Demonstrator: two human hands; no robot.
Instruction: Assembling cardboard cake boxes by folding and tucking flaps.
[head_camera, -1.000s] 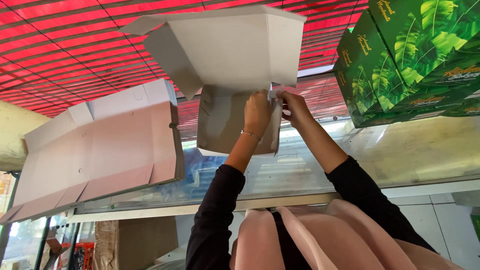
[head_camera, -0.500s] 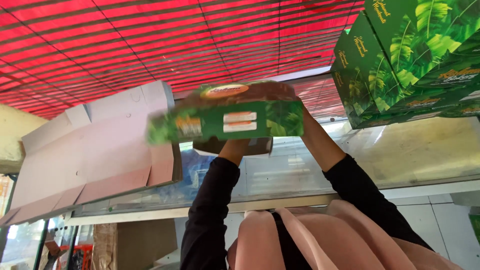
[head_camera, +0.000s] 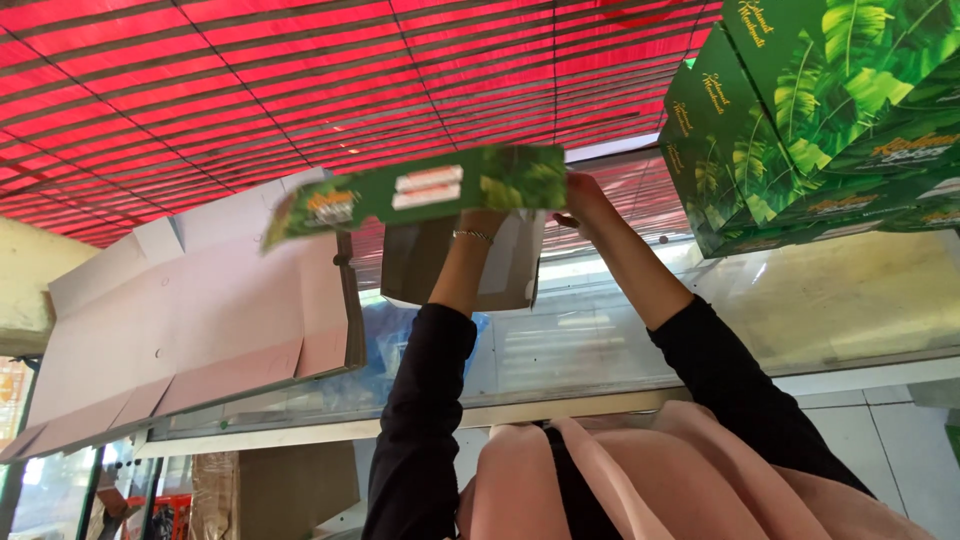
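I hold the green carton (head_camera: 420, 192) raised above the glass counter (head_camera: 850, 300), both hands clamped on it: left hand (head_camera: 482, 222) underneath, right hand (head_camera: 585, 195) at its end. Flat pink cardboard (head_camera: 190, 320) lies left; stacked green boxes (head_camera: 820, 120) crowd right.

Small packing shop or stall workspace, open to street. Red slatted awning (head_camera: 300, 90) overhead, tinting everything pink. Glass-topped counter (head_camera: 830, 300) serving as workbench. Stack of assembled green leaf-printed cartons (head_camera: 820, 130) at right on counter. Pile of flat unfolded cardboard blanks (head_camera: 180, 330) at left. Plain brown carton (head_camera: 270, 490) stored below counter. White tiled surface (head_camera: 880, 440) at lower right.
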